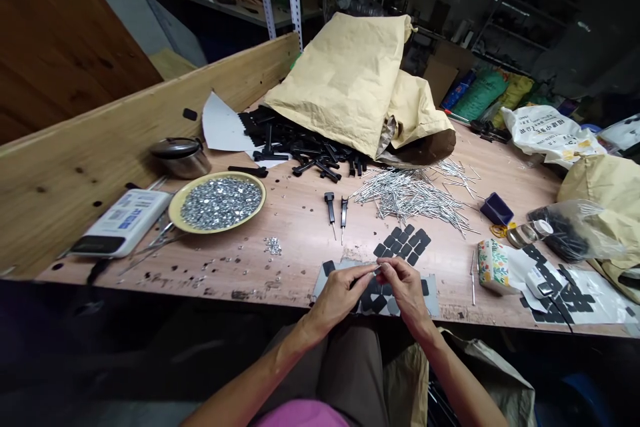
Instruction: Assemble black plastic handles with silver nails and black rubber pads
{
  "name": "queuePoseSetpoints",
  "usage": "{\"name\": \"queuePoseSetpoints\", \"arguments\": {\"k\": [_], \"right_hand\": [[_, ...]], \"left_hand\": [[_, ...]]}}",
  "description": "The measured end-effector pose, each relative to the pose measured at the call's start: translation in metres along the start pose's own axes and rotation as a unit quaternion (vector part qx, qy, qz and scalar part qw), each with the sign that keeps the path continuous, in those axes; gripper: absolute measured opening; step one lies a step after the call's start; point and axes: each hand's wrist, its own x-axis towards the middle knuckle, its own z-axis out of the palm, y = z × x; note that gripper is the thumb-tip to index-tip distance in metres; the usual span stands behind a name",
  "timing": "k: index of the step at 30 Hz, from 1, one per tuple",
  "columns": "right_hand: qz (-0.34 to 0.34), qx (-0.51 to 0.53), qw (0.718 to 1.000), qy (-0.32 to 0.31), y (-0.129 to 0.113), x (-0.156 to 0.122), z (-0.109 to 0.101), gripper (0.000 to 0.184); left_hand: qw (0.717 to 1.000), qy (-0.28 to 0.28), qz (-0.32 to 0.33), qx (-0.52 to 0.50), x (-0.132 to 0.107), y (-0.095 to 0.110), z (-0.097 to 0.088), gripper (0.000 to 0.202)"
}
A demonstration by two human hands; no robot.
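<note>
My left hand [341, 293] and my right hand [404, 288] meet at the table's front edge, fingertips pinched together. Between them shows a sliver of something small, thin and light; the fingers hide most of it. Below my hands lies a grey sheet [432, 293] bearing black pads. More black rounded pads [403, 240] lie in rows just beyond. Farther off, two black-handled pieces with thin metal shafts [330, 208] rest side by side. A heap of thin metal rods [413, 193] spreads behind the pads.
To the left stand a yellow dish [175, 210] of small metal washers, a white electronic device [125, 220] and a metal pot [183, 159]. Black plastic parts [320, 157] spill from a large paper sack [345, 80]. On the right are a purple box [497, 209], a jar [527, 232] and a floral carton [493, 265].
</note>
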Motion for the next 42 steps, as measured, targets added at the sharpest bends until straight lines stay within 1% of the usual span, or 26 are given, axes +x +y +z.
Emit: {"name": "queuePoseSetpoints", "arguments": {"k": [6,10,12,14,17,19,20,22,27,30,32,34,36,37,38,40,41,42], "right_hand": [[-0.051,-0.028,0.998,0.002,0.001,-0.003,0.003,0.026],[-0.127,-0.105,0.986,0.005,-0.004,-0.003,-0.001,0.019],[-0.145,-0.135,0.980,-0.010,-0.007,-0.001,-0.006,0.017],[-0.122,-0.138,0.982,-0.051,-0.009,0.003,-0.013,0.016],[-0.048,-0.104,0.986,-0.120,-0.011,0.008,-0.023,0.021],[-0.009,-0.087,0.985,-0.149,-0.012,0.009,-0.029,0.025],[-0.002,-0.088,0.983,-0.159,-0.013,0.009,-0.031,0.026],[-0.016,-0.108,0.980,-0.169,-0.016,0.007,-0.033,0.026],[-0.116,-0.167,0.963,-0.179,-0.025,0.002,-0.035,0.021],[-0.152,-0.181,0.957,-0.169,-0.027,0.000,-0.034,0.019],[-0.146,-0.181,0.964,-0.131,-0.025,-0.001,-0.031,0.019],[-0.103,-0.156,0.977,-0.101,-0.022,-0.001,-0.029,0.023],[-0.058,-0.115,0.987,-0.097,-0.020,-0.001,-0.027,0.028],[-0.053,-0.104,0.988,-0.103,-0.019,-0.001,-0.026,0.030],[-0.065,-0.105,0.986,-0.111,-0.019,-0.001,-0.027,0.030],[-0.121,-0.135,0.976,-0.121,-0.020,0.000,-0.027,0.026],[-0.147,-0.154,0.970,-0.120,-0.021,0.001,-0.027,0.023],[-0.161,-0.169,0.965,-0.116,-0.021,0.002,-0.027,0.022]], "left_hand": [[1.000,0.011,-0.003,0.001,0.001,-0.001,0.000,0.028],[0.999,0.008,-0.030,-0.010,0.000,-0.002,-0.001,0.028],[0.999,0.000,-0.031,-0.007,0.000,-0.003,-0.001,0.028],[1.000,-0.016,-0.023,0.005,-0.001,-0.003,-0.003,0.028],[0.998,-0.051,-0.006,0.034,-0.002,-0.002,-0.005,0.027],[0.996,-0.070,0.004,0.048,-0.003,-0.001,-0.006,0.026],[0.996,-0.078,0.007,0.052,-0.003,0.000,-0.006,0.026],[0.995,-0.089,0.013,0.054,-0.003,0.001,-0.007,0.026],[0.992,-0.123,0.007,0.032,-0.001,0.002,-0.011,0.025],[0.991,-0.134,0.005,0.013,-0.002,0.001,-0.009,0.025],[0.994,-0.103,0.018,0.022,-0.004,0.000,-0.006,0.025],[0.996,-0.055,0.047,0.058,-0.006,-0.001,-0.003,0.027],[0.992,-0.028,0.076,0.096,-0.007,-0.001,-0.002,0.027],[0.991,-0.032,0.082,0.102,-0.007,0.000,-0.002,0.027],[0.991,-0.049,0.079,0.096,-0.006,0.000,-0.003,0.026],[0.992,-0.087,0.066,0.068,-0.005,-0.001,-0.005,0.025],[0.992,-0.092,0.063,0.060,-0.005,-0.002,-0.005,0.026],[0.992,-0.083,0.069,0.064,-0.005,-0.003,-0.005,0.026]]}}
